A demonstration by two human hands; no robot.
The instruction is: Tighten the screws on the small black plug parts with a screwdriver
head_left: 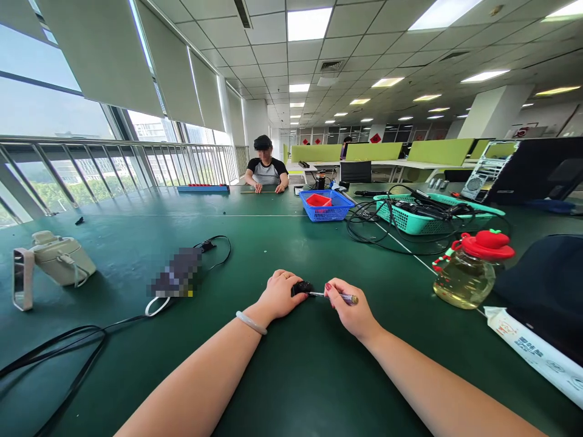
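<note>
My left hand (279, 295), with a pale bangle at its wrist, is closed round a small black object (301, 286) and holds it down on the green tabletop. Its exact kind cannot be made out, as my fingers cover part of it. In my right hand (357, 309) is a screwdriver (350, 298), gripped by its handle between thumb and fingers. The thin metal shaft lies almost level and points left, its tip at or very near the black object's right side. Whether the tip touches is too small to tell.
Left on the green table (255, 243) lie a blurred dark device (177, 273) with cords and a beige bottle (66, 258). A blue basket (325, 209), a teal basket (410, 221) of cables, a red-lidded jar (469, 279) and a white packet (537, 352) stand right. A person (268, 170) sits opposite.
</note>
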